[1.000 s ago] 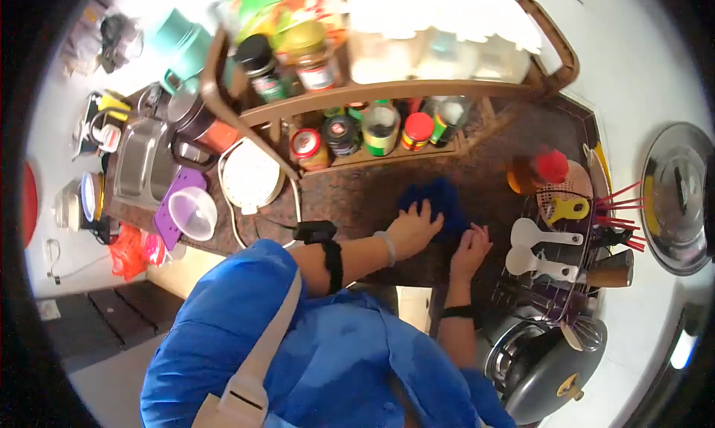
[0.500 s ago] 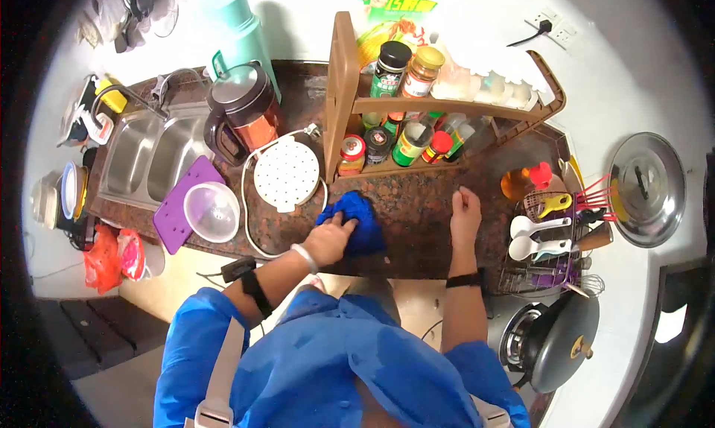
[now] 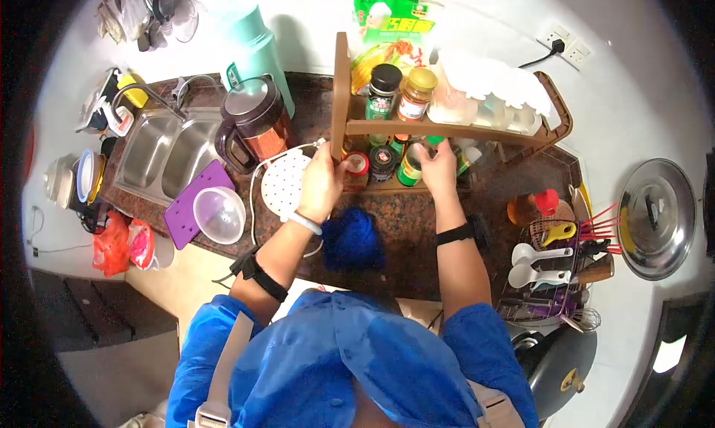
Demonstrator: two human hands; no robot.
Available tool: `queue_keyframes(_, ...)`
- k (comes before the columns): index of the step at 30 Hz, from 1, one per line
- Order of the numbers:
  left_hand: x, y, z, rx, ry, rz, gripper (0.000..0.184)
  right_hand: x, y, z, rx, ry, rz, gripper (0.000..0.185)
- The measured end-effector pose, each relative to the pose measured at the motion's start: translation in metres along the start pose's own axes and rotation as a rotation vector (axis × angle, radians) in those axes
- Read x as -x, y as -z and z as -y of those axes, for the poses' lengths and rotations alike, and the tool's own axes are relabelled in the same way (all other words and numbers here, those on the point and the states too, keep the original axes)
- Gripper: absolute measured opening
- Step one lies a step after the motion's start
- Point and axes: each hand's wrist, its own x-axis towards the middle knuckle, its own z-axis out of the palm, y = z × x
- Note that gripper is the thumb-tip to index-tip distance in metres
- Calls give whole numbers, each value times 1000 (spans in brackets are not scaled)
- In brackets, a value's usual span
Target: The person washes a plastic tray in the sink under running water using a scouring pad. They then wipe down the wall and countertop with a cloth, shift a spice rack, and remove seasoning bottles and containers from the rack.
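Note:
My left hand [image 3: 322,184] is closed around the left upright of the brown spice rack [image 3: 340,93], its thumb beside a red-lidded jar [image 3: 357,164]. Fingers of my right hand [image 3: 439,171] are bent together among the lower-shelf jars, against a green-labelled jar [image 3: 409,169]; what they grip is partly hidden. A black-lidded jar [image 3: 383,162] stands between the hands. On the counter below the rack, a crumpled blue cloth [image 3: 352,240] lies untouched. The upper shelf carries a black-capped bottle [image 3: 383,93] and a yellow-lidded jar [image 3: 415,95].
To the left are a white perforated disc [image 3: 285,186], a dark jug [image 3: 257,122], a clear bowl [image 3: 220,214] on a purple board [image 3: 182,223], and a double sink [image 3: 167,148]. At the right are a utensil basket [image 3: 540,301], a red-capped bottle [image 3: 530,207] and a wok lid [image 3: 562,372].
My left hand has let go of the blue cloth and moved up to the rack. My right hand has moved up and left to the lower-shelf jars.

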Motion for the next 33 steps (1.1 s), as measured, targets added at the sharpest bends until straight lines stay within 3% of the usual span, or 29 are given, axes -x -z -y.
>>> queue_keyframes(3,-1,9,-3,-8,68,-18,33,18,6,-3,-6,138,-40,37)
queue_keyframes(5,-2,8,14,24,-2,-111,32,33,23,5,-177,48,-30,32)
queue_keyframes(7,-5,15,25,20,52,-72,35,50,53,33,-326,0,-71,28)
queue_keyframes(10,-4,16,25,142,-7,-89,40,71,82,15,-261,-42,-108,23)
queue_keyframes(13,-4,14,20,61,20,-55,44,100,97,5,-62,-55,-49,24)
queue_keyframes(19,-3,4,25,-20,12,-48,39,133,105,-6,-75,-171,-18,30)
queue_keyframes(21,-3,1,25,11,-91,-119,38,135,106,-3,-84,-185,-2,32)
queue_keyframes(24,-2,-5,29,54,-9,-123,36,136,112,5,-112,-243,97,40)
queue_keyframes(28,0,-2,15,95,-34,-135,43,129,142,3,-409,-191,277,49)
queue_keyframes(29,2,1,6,82,-16,-126,50,119,153,-20,-426,-36,233,47)
queue_keyframes(32,10,0,3,43,6,-149,63,74,152,-53,-248,31,149,46)
queue_keyframes(33,11,-3,6,26,-2,-177,69,55,138,-51,-209,-97,230,45)
